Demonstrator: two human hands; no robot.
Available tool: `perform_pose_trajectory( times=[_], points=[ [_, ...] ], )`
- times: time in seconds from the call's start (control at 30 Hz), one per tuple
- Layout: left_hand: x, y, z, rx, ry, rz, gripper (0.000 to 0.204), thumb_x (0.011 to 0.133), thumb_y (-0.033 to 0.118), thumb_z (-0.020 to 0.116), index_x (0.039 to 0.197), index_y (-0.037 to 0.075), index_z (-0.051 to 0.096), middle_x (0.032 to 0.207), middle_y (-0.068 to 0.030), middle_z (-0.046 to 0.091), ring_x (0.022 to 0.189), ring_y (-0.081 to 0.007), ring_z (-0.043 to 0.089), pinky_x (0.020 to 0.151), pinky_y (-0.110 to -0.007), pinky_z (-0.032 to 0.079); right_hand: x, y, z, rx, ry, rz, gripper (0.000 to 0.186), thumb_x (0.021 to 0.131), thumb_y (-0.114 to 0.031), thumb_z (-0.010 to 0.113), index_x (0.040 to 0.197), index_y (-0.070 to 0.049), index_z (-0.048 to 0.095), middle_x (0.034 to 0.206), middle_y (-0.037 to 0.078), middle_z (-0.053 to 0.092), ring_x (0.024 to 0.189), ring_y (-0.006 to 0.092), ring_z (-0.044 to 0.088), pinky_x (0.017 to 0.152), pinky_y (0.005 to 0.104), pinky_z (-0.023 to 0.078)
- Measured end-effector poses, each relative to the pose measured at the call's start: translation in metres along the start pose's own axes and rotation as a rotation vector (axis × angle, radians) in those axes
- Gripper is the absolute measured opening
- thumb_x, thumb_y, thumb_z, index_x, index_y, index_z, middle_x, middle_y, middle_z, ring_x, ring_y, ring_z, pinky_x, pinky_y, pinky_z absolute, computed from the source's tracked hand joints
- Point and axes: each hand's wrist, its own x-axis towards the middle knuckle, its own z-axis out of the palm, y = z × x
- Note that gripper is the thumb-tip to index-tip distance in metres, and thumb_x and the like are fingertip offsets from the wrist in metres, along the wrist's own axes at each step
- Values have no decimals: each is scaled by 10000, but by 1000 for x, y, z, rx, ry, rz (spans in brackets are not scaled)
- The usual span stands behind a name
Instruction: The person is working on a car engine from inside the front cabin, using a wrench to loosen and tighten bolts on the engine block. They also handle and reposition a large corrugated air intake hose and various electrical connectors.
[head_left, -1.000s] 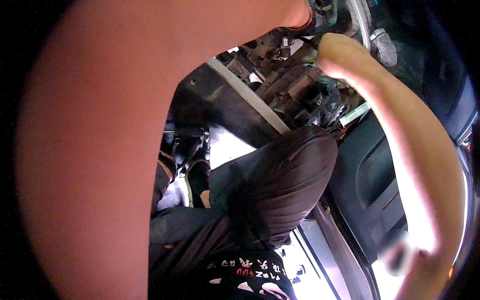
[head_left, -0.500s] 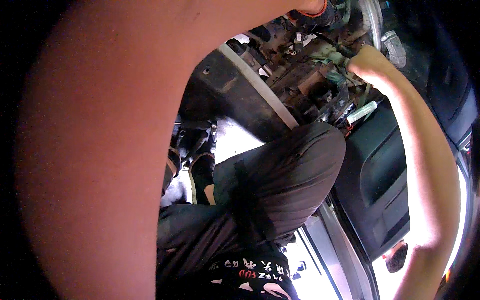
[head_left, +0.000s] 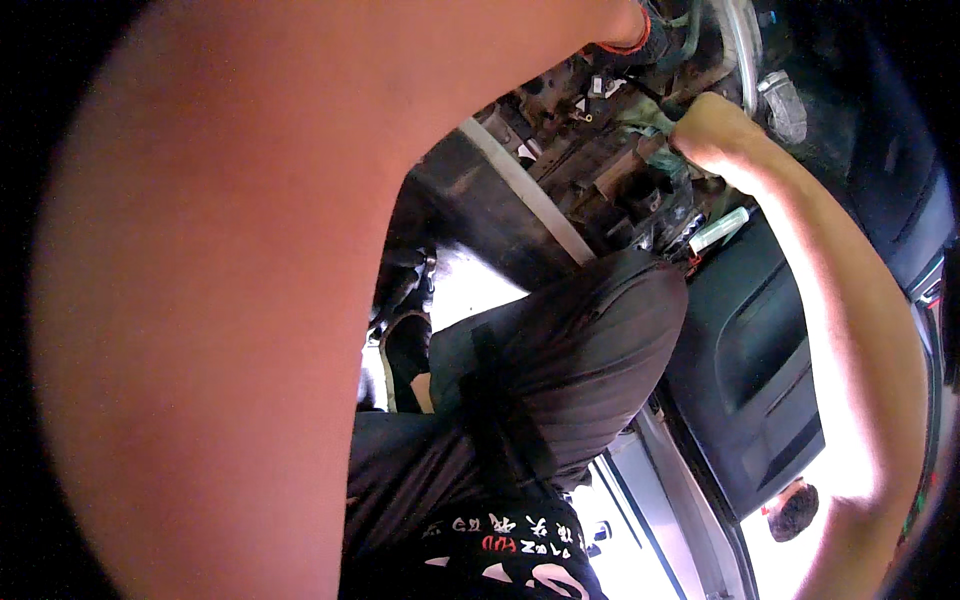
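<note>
My left arm sweeps across the upper left of the view and hides much behind it. At its end, by the top edge, my left hand wears a dark glove with an orange-red cuff; its fingers are out of sight. My right hand looks bare and is curled into a fist among the exposed parts of a vehicle's interior, beside greenish wiring. What its fingers hold is hidden. Close to it on the right run a pale tube and a crumpled, clear plastic-like piece.
A pale metal bar slants below the parts. A whitish, light-coloured stick lies beside my raised knee. The dark door panel stands open at right. Another person's head shows outside, lower right.
My right hand has shifted slightly left and down among the parts. My left arm and gloved hand have moved a little right, covering more of the pedal area.
</note>
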Motion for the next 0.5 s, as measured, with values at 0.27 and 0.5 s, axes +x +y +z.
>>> perform_pose_trajectory(
  times=[0.27,0.5],
  points=[
    [-15,-17,5,18,-48,-49,202,847,170,570,1010,108,673,1006,-125,653,859,-275,668,702,-388,561,-22,-44,-45,3,203,32,266,803,-26,557,1010,26,715,1009,291,675,977,419,678,816,481,524],
    [-29,-11,-4,30,-15,-19,200,846,175,568,1001,103,674,995,-128,651,843,-273,667,693,-387,561,0,-37,-45,790,-250,523,218,845,-144,642,683,-71,516,548,22,436,485,153,419,448,331,321]
  ],
)
